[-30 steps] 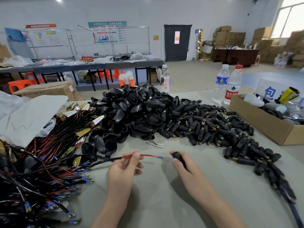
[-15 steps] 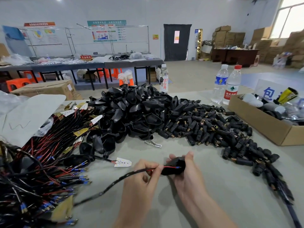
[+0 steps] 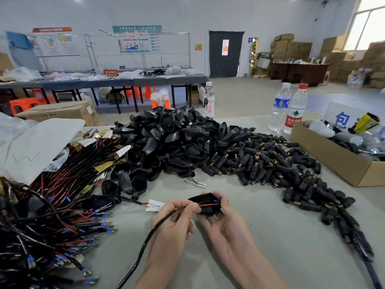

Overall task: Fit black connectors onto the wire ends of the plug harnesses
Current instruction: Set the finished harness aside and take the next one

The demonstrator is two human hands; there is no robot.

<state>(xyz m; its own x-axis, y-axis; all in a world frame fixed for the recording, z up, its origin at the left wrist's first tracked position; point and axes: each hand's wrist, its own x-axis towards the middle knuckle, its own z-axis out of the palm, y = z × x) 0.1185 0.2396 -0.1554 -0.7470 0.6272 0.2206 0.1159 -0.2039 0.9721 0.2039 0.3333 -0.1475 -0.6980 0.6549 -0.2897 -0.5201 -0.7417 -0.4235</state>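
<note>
The left hand (image 3: 173, 222) pinches the black cable (image 3: 150, 238) of one harness. Its red wire (image 3: 206, 205) reaches into the black connector shell (image 3: 205, 202), which the right hand (image 3: 225, 226) holds with curled fingers above the near table (image 3: 270, 236).

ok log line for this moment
left hand: pinches wire | right hand: holds connector | red lead: across connector

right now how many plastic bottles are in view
3: a bottle with red characters behind the black shell pile; a blue-labelled bottle beside a red-capped bottle, left of the cardboard box. Others may be hidden.
</note>
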